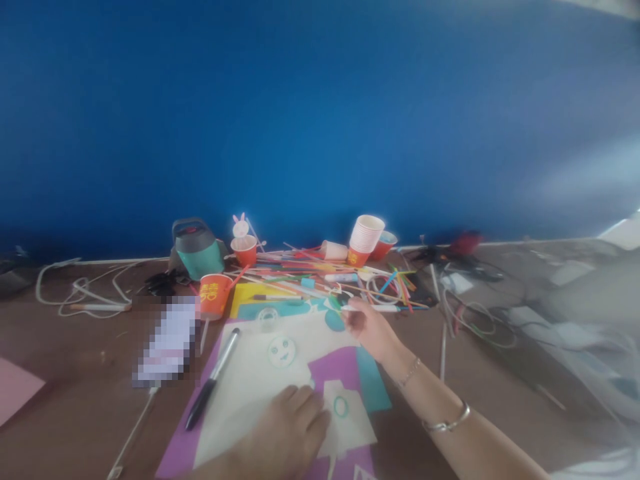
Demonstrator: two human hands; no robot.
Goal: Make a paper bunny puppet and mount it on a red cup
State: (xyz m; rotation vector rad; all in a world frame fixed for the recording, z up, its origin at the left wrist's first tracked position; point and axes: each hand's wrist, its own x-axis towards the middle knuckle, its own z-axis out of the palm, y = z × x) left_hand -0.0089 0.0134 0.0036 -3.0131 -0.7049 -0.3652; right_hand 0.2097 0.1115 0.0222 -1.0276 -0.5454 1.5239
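Cups (pixel 367 241) stand nested beyond the hands (pixel 369 328) and white pen (pixel 384 309).

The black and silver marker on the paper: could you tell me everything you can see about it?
The marker is a thick, smooth, plastic-looking pen with a silver-grey barrel and dark ends. It lies slantwise, far end on the white sheet, black near end over the purple sheet. The left hand, to its right, does not touch it. Whether it is capped is unclear.
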